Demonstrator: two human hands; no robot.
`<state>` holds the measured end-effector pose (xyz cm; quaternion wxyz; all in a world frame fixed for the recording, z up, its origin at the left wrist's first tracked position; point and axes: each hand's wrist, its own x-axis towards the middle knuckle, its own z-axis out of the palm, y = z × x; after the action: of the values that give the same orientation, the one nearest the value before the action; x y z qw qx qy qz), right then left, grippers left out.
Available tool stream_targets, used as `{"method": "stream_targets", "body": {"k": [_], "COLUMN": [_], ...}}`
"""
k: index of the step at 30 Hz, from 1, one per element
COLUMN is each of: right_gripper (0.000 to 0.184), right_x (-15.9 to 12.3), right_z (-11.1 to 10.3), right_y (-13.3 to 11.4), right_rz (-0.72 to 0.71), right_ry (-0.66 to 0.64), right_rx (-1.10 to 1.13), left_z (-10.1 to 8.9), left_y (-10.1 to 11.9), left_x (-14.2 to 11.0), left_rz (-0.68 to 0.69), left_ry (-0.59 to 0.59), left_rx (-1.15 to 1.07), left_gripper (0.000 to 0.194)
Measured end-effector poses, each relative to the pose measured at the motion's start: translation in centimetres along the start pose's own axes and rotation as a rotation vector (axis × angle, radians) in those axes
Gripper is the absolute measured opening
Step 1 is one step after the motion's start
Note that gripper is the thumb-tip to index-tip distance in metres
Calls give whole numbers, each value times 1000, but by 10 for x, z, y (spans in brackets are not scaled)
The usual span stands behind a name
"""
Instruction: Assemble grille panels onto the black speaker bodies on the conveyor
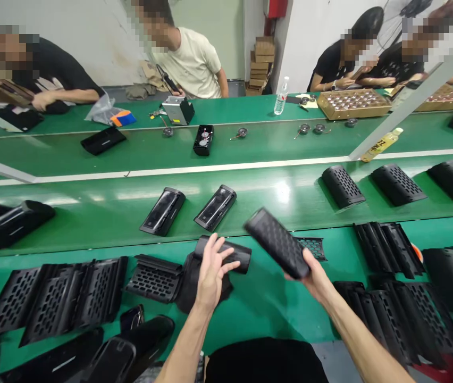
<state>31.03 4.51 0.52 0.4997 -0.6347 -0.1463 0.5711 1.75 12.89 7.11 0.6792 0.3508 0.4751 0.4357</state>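
1. Two dark cases lie close together on the green belt, far over on the left
2. Below them, black panels with holes sit side by side on the green table
3. Near the bottom, some shiny black parts lie partly cut off by the edge of the view
4. One short holed panel comes next, just beside a dark cloth-like thing
5. Two black cases with shiny tops, one on the left and one on the right, lie tilted on the belt, a little apart
6. The left hand is empty, with its fingers spread out; a dark tube is right behind it, and I can't tell if they touch
7. A long black case is up over the table, a bit blurry, its far end pointing up and left
8. The right hand pinches the near end of that case
9. Behind it, a small holed panel peeks out
10. More black covers stand in a row on the belt at the right, near a yellow bottle
11. Piles of black panels lie on the table below them
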Motion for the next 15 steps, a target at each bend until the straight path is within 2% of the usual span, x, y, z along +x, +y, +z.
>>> {"method": "stream_targets", "body": {"k": [1, 4, 7, 9, 11, 13, 15], "right_gripper": [58, 60, 68, 75, 85, 91, 88], "right_x": [33, 125, 184, 204, 211, 208, 194], "right_z": [8, 24, 25, 15, -2, -24, -47], "right_y": [-13, -49, -64, -65, -64, -64, -65], "right_rz": [81, 81, 90, 106, 126, 126, 67], "right_ry": [46, 143, 222, 246, 254, 268, 295], "right_rx": [104, 118, 32, -68, -209, -386, -586], "left_z": [2, -1, -15, -26, -36, -45, -56], "left_y": [1, -7, -30, -45, -58, -68, -78], "left_x": [1, -8, -27, -39, -46, -50, -52], "left_rz": [16, -48, -146, -171, -181, -189, -192], "left_ry": [55, 135, 230, 301, 353, 377, 393], "left_rx": [-6, 46, 91, 104, 110, 126, 185], "left_gripper": [70, 55, 50, 49, 50, 52, 54]}}
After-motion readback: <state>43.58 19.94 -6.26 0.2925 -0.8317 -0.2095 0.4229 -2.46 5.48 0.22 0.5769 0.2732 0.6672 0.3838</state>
